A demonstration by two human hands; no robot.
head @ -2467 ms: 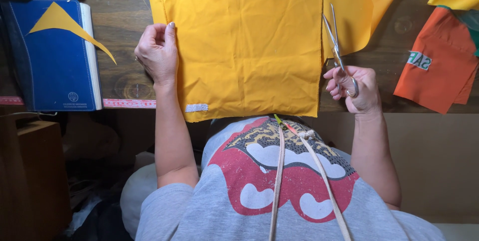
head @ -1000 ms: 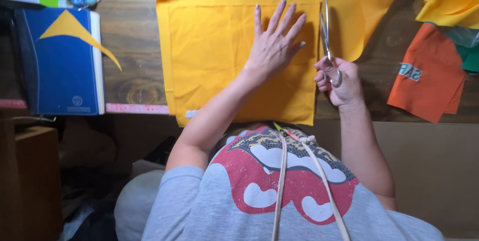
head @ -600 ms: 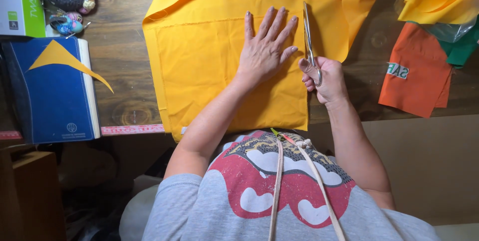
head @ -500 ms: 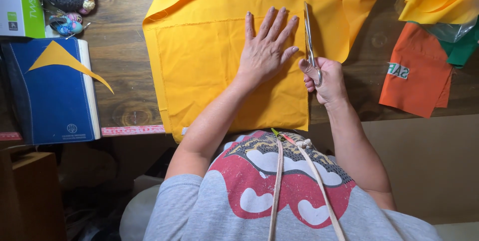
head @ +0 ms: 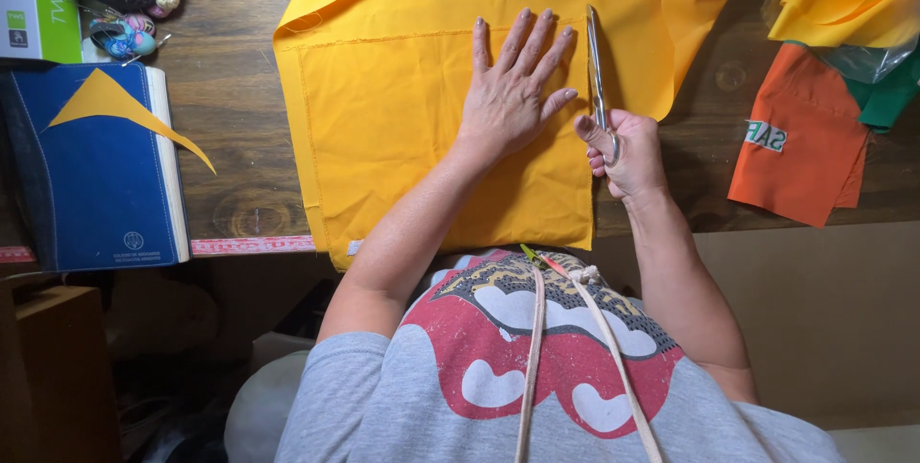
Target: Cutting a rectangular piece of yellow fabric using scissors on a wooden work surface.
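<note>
Left hand (head: 508, 99) flat on yellow fabric (head: 402, 127), fingers spread. Right hand (head: 623, 151) grips scissors (head: 596, 70) at fabric's right edge, blades pointing away. Blue book (head: 91, 171) left on wooden table (head: 230, 137).

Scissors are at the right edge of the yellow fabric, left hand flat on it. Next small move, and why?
Probably advance the scissors up along the edge. The right hand grips the handles with the blades pointing away, lying along the right edge of the folded yellow fabric. The left hand is spread flat beside them, pinning the cloth.
</note>
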